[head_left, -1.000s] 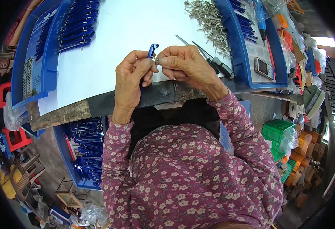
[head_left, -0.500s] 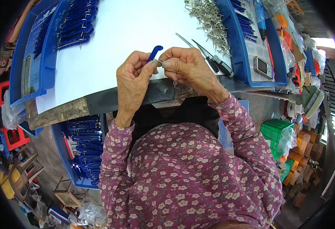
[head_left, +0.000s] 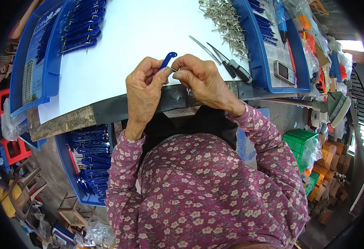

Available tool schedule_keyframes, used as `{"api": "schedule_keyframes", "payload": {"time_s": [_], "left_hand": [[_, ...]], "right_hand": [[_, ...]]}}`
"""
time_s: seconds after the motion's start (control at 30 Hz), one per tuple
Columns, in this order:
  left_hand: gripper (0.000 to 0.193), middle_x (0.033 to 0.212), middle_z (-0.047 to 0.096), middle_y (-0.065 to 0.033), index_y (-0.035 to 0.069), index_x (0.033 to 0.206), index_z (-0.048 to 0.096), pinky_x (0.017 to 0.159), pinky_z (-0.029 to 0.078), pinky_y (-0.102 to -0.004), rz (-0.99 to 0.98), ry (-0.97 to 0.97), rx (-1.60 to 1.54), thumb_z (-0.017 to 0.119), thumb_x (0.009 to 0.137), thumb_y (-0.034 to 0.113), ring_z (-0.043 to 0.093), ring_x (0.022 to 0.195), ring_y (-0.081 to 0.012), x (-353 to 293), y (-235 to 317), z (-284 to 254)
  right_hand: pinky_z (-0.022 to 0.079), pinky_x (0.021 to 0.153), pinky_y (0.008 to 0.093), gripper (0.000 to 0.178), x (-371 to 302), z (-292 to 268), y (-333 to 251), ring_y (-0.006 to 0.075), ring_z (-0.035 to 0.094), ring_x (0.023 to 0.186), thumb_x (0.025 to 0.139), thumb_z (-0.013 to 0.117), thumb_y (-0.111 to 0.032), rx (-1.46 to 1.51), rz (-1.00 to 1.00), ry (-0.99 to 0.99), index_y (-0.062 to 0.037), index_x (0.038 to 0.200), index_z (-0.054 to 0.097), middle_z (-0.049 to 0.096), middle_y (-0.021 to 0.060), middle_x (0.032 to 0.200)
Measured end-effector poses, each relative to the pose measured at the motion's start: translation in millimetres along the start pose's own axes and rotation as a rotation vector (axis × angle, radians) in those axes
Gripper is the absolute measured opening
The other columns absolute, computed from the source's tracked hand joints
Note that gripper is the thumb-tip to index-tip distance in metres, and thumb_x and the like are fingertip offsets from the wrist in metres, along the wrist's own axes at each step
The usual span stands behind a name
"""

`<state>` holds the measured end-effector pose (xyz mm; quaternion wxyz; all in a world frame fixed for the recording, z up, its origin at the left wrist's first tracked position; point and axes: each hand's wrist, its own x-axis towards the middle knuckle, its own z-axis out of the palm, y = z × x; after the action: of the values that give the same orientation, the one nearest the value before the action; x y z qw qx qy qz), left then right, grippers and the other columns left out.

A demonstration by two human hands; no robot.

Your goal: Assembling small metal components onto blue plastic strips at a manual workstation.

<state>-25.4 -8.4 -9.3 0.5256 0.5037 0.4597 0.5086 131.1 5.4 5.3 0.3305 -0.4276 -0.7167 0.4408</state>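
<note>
Over the white sheet (head_left: 140,29), the left hand (head_left: 146,86) pinches a blue strip (head_left: 167,60) while the right hand (head_left: 206,84) grips a metal pin (head_left: 172,69) beside it, I'd guess for joining, so the next move wants steady alignment.

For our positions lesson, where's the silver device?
Head view, upper right: the silver device lies in the blue tray, right of the grey-handled tool.

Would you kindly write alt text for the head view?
The left hand holds a slim blue piece; the right hand pinches a thin metal piece beside it, at a white-covered table. Loose metal pieces and hand tools lie right, beside a blue tray.
</note>
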Motion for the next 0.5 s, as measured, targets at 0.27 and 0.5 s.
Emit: {"api": "schedule_keyframes", "payload": {"time_s": [0.27, 0.5], "left_hand": [[0.009, 0.067, 0.054, 0.0006, -0.001, 0.083, 0.057, 0.054, 0.04, -0.0162, -0.011, -0.005, -0.009, 0.06, 0.083, 0.007, 0.049, 0.06, -0.0031, 2, -3, 1], [0.008, 0.067, 0.056, 0.0003, 0.0, 0.082, 0.058, 0.054, 0.042, -0.017, 0.036, 0.03, 0.047, 0.059, 0.083, 0.008, 0.05, 0.061, -0.0036, 3, -6, 2]], "right_hand": [[0.039, 0.044, 0.0322, 0.013, 5, 2, 2, 0.0257, 0.053, 0.05, 0.074, 0.057, 0.002, -0.507, -0.462, 0.075, -0.0007, 0.084, 0.049, 0.051, 0.0119, 0.057], [0.04, 0.043, 0.0322, 0.015, 6, 7, 4, 0.0246, 0.054, 0.05, 0.073, 0.059, 0.001, -0.529, -0.534, 0.137, -0.0001, 0.084, 0.049, 0.052, 0.0114, 0.058]]}}
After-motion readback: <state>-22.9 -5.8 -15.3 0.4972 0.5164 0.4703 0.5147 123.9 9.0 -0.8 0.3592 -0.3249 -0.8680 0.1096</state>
